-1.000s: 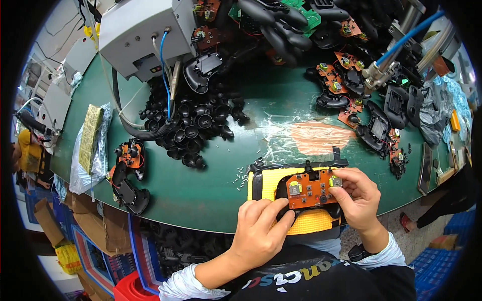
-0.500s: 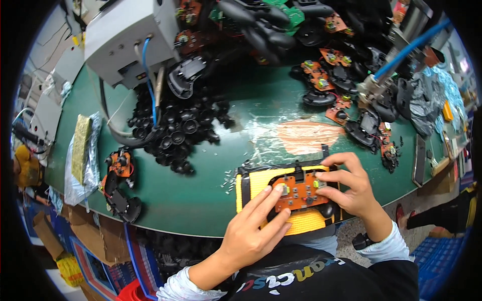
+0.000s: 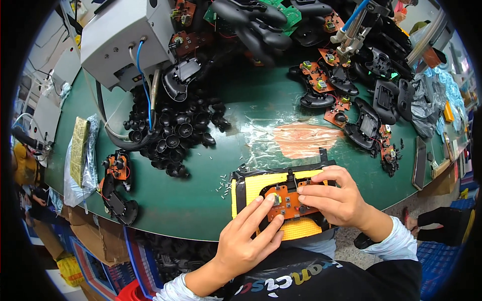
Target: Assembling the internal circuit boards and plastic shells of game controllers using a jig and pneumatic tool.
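An orange circuit board (image 3: 287, 201) lies in a black game controller shell (image 3: 264, 189) on a yellow ribbed pad (image 3: 241, 193) edged with black tape, at the table's near edge. My left hand (image 3: 247, 240) grips the board's left side, its fingertips beside a small yellow-green joystick module (image 3: 275, 199) and its thumb at the lower edge. Across the right part lies my right hand (image 3: 341, 199), fingers bent and pressed onto board and shell. It hides that end of the board, so whatever sits under those fingers cannot be made out.
Small metal screws (image 3: 224, 185) are scattered left of the pad. Black joystick caps (image 3: 173, 135) form a heap below a grey machine (image 3: 125, 42). A hanging screwdriver (image 3: 347, 47) with a blue hose is at upper right, near several opened controllers (image 3: 362, 125). A phone (image 3: 419, 163) lies at right.
My right hand has moved left over the board and now covers its right joystick module. The left hand keeps its hold. The view has shifted slightly, and the hanging screwdriver appears farther left.
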A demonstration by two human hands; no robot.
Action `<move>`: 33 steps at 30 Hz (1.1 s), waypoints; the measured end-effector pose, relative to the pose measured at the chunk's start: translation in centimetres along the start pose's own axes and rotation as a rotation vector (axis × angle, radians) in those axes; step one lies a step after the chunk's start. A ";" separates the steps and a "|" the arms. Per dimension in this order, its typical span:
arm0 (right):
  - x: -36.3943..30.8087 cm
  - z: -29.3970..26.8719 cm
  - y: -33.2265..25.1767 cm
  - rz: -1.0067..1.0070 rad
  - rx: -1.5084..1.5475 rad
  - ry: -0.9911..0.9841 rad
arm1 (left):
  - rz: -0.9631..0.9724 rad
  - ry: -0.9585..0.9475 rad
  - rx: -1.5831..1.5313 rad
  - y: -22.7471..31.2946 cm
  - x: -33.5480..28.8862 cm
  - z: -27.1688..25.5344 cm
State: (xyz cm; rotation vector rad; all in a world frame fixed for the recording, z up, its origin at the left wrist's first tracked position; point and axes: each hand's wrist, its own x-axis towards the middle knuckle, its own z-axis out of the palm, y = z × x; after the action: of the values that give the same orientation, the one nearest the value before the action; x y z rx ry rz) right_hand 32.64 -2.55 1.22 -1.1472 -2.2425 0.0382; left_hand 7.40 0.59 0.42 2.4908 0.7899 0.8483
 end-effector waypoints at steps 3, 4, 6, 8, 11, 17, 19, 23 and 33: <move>0.3 -0.1 -0.4 0.000 -0.046 -0.042 | -0.006 0.006 -0.017 0.0 -0.1 0.0; 0.6 -0.4 -0.8 0.003 -0.069 -0.078 | -0.006 0.013 -0.006 0.1 -0.1 -0.1; 1.5 -0.9 -1.3 -0.022 -0.088 -0.140 | -0.002 0.031 -0.011 0.0 -0.4 -0.3; 2.3 -0.8 -1.3 -0.072 -0.103 -0.195 | 0.002 0.050 -0.040 -0.3 -0.6 -0.1; 1.7 -0.9 -0.7 -0.074 -0.169 -0.195 | 0.035 0.057 -0.112 -0.5 0.2 0.4; 4.0 -2.7 -2.8 0.231 0.018 -0.261 | -0.046 0.194 -0.184 0.4 -1.8 0.0; 5.6 -2.5 -3.3 0.166 0.015 -0.136 | -0.100 0.326 -0.150 0.2 -2.7 -0.9; 13.1 0.8 -6.0 -0.125 0.039 -0.203 | -0.333 0.590 -0.009 -1.1 -4.2 -2.7; 20.4 11.2 -4.0 -0.417 -0.156 -0.345 | -0.374 0.809 -0.071 -0.9 -6.4 -3.2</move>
State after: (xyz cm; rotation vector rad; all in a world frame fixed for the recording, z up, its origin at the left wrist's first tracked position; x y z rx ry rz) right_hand 14.85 12.80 3.66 -0.7698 -2.7955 -0.1185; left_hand 0.78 -2.18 -0.42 1.7957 1.3817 1.7082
